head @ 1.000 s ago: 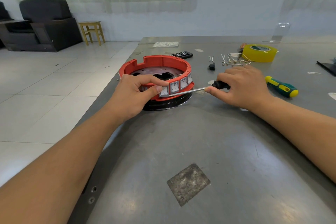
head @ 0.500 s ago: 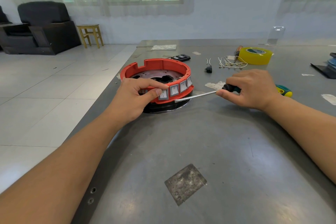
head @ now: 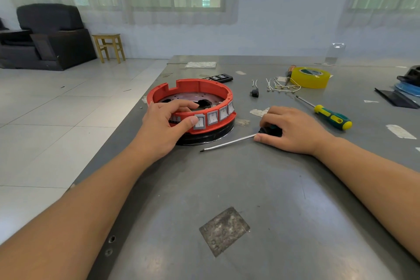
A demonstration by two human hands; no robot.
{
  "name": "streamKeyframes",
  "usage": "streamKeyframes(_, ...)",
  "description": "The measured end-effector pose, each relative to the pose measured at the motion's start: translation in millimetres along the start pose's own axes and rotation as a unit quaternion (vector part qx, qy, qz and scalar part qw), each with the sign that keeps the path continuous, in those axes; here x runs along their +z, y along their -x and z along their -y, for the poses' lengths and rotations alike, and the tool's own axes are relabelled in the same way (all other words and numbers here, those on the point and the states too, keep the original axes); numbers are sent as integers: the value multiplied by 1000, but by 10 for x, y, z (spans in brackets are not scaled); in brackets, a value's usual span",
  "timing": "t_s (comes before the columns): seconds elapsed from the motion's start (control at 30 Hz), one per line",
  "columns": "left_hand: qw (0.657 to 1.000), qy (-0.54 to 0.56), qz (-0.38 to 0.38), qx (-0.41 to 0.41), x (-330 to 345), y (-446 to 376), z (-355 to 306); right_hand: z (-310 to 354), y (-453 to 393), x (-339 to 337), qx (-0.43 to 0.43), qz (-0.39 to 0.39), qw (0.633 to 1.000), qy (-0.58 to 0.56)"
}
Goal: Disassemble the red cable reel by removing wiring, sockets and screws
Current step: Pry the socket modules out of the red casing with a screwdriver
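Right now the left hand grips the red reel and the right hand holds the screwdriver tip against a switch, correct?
Not quite. In the head view the screwdriver in the right hand lies on the table, its tip clear of the red reel gripped by the left hand.

Two forearms bare to frame edge; left hand [head: 162,125], right hand [head: 295,129] ungloved, short nails

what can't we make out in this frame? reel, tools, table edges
- Head view: near rim of the red reel is covered by the left hand.
- Screwdriver handle is mostly under the right hand.
- Markings on the rocker switches: too small.
- Dark items at the right: cut off by the frame edge.
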State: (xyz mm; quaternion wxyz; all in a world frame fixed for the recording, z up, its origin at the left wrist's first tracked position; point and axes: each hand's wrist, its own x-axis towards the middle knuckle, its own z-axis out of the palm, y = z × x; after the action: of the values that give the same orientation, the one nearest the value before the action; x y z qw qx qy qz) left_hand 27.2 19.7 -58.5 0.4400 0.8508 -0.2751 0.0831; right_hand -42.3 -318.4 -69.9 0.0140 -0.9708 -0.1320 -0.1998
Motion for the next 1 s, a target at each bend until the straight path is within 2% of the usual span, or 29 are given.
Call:
streamKeyframes(0.1,1000,-6,-13,-9,20,27,-31,49,14,-22,15,5,999,35)
streamKeyframes(0.2,1000,-11,-19,-21,44,19,-20,249,-11,-31,20,-75,995,56)
streamKeyframes(0.3,999,-1,-15,-32,46,-2,-11,634,-118,16,-20,-174,983,64)
streamKeyframes(0.5,1000,-3,-23,4,36,-15,33,1309,-410,131,-55,-245,968,31)
streamKeyframes(0.73,1000,10,-7,13,20,-63,72,1435,-523,163,-25,-230,973,-9)
streamKeyframes(0.9,999,29,0,30,29,-95,87,1547,-547,196,3,-260,965,-19)
streamKeyframes(1.0,999,15,-9,35,30,-83,88,1572,-526,175,16,-252,966,-53)
